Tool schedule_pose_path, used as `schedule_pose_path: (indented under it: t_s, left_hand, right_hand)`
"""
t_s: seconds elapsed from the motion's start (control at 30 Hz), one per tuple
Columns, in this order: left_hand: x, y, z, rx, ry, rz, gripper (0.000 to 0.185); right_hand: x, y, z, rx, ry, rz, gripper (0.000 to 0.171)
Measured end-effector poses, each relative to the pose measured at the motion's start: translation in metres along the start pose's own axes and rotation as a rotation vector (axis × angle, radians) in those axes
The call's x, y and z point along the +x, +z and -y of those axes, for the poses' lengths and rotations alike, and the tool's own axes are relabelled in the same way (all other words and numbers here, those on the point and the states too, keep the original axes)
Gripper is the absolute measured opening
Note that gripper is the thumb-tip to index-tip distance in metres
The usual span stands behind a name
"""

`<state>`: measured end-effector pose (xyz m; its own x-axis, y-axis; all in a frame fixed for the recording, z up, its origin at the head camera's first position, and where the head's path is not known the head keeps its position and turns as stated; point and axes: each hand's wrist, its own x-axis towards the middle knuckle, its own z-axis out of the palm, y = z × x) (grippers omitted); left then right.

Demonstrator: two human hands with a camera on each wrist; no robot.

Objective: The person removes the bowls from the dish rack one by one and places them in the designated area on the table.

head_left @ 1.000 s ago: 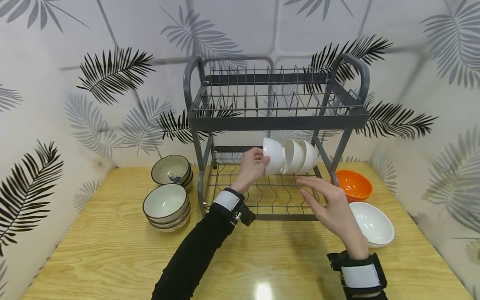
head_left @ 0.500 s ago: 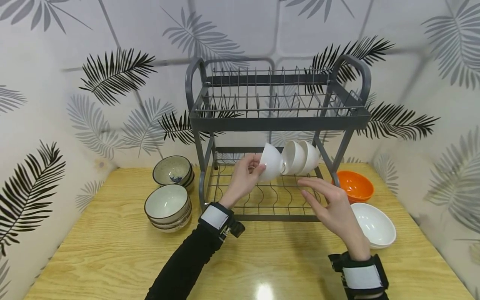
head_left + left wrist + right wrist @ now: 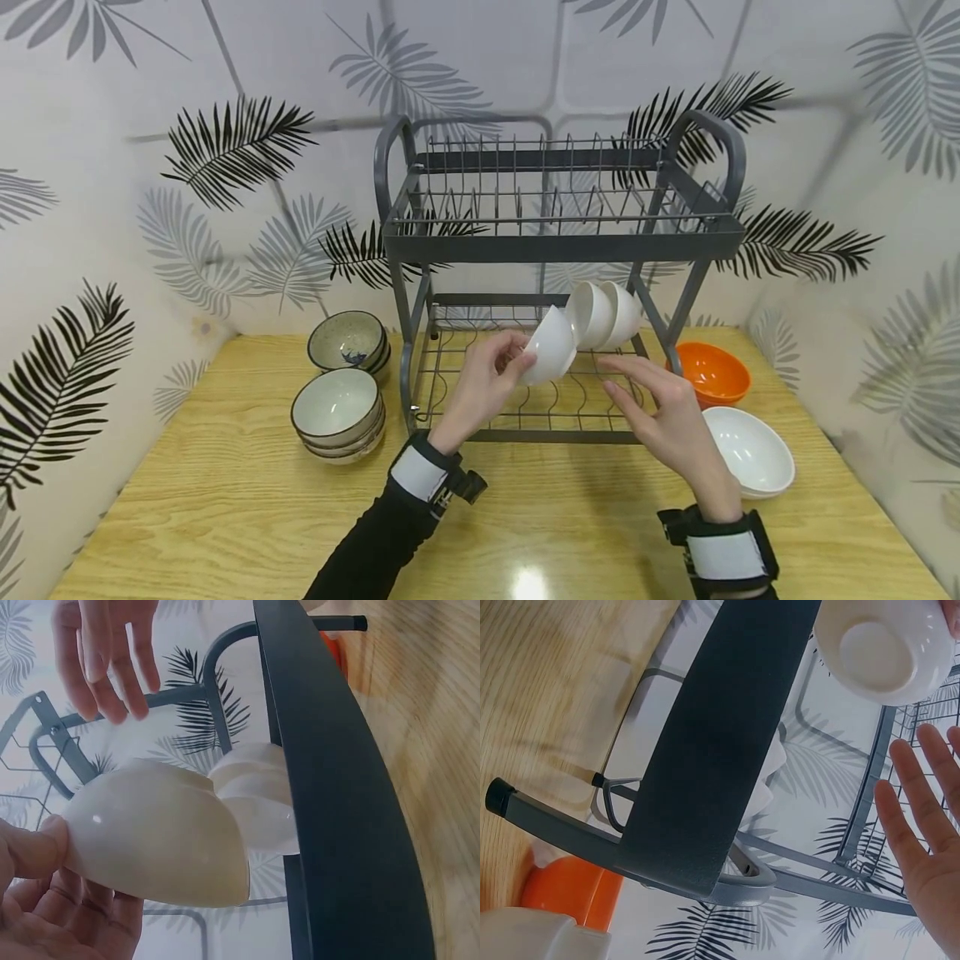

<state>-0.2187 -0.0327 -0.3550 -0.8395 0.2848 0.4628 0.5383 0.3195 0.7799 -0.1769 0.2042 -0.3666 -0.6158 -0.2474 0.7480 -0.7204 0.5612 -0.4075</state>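
My left hand [image 3: 487,377] grips a small white bowl [image 3: 552,356] by its rim, tilted, just above the lower shelf of the grey dish rack [image 3: 555,246]. In the left wrist view the same bowl [image 3: 161,832] fills the middle, with my thumb [image 3: 34,844] on its edge. Two more white bowls [image 3: 607,314] lean on their sides at the back right of the lower shelf. My right hand [image 3: 660,408] hovers with straight fingers just right of the held bowl, holding nothing. The right wrist view shows the held bowl's foot [image 3: 881,649] and my right hand's fingers [image 3: 919,817].
Two stacks of speckled dark-rimmed bowls [image 3: 337,408] stand on the wooden table [image 3: 225,517] left of the rack. An orange bowl [image 3: 711,371] and a larger white bowl [image 3: 750,450] sit to its right. The rack's upper shelf [image 3: 555,196] holds nothing.
My left hand has drawn the white bowl away from the other two, forward and slightly down, tipping it. My right hand has barely moved.
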Motion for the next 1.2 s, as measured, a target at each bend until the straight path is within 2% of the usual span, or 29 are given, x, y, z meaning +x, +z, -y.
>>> schedule_pose_path:
  t_s: [0.27,0.47,0.6,0.8,1.0,1.2]
  left_hand:
    - [-0.019,-0.002,-0.004,0.010,0.033,0.037,0.020]
    - [-0.031,-0.008,-0.002,0.013,0.075,0.019,0.020]
    - [-0.040,-0.012,0.001,0.067,0.094,0.009,0.017]
    - [-0.052,-0.018,0.006,0.163,0.184,0.002,0.014]
    - [-0.060,-0.022,0.009,0.285,0.255,0.006,0.013]
    - [-0.064,-0.024,0.007,0.330,0.286,0.000,0.013]
  right_hand:
    - [-0.001,0.002,-0.001,-0.007,0.021,0.042,0.044]
    - [-0.002,0.004,0.002,0.019,0.031,0.099,0.049]
    - [-0.001,0.008,0.007,0.041,0.020,0.123,0.053]
    - [0.000,0.018,0.016,0.063,0.009,0.193,0.059]
    - [-0.001,0.031,0.021,0.074,-0.056,0.181,0.063]
    - [-0.001,0.040,0.021,0.095,-0.151,0.138,0.062]
